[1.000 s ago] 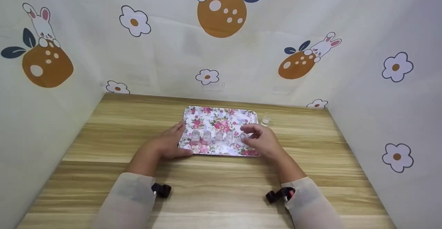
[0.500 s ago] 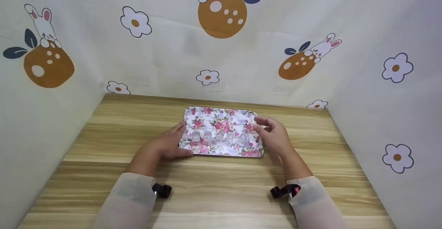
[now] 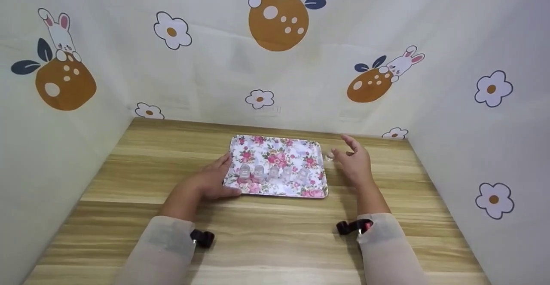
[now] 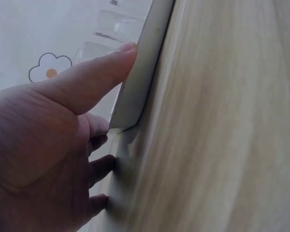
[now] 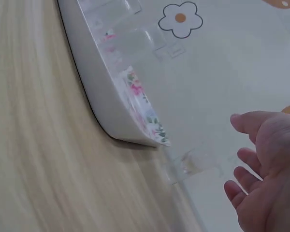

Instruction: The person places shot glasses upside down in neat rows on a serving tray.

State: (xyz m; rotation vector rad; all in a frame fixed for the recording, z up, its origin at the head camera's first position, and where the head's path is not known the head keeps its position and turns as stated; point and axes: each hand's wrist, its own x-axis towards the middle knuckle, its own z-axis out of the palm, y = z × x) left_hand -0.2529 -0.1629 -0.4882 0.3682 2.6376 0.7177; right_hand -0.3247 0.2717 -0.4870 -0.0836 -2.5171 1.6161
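**Backdrop and table, that's about it**

Pale wood-grain table [image 3: 275,242] with cream cloth walls [image 3: 223,74] on three sides. The print is cute: white flowers with orange centres [image 3: 172,30], plus little rabbits perched on big orange spotted fruits [image 3: 278,20] with dark blue leaves. One flower [image 5: 181,19] shows up close in the right wrist view too.
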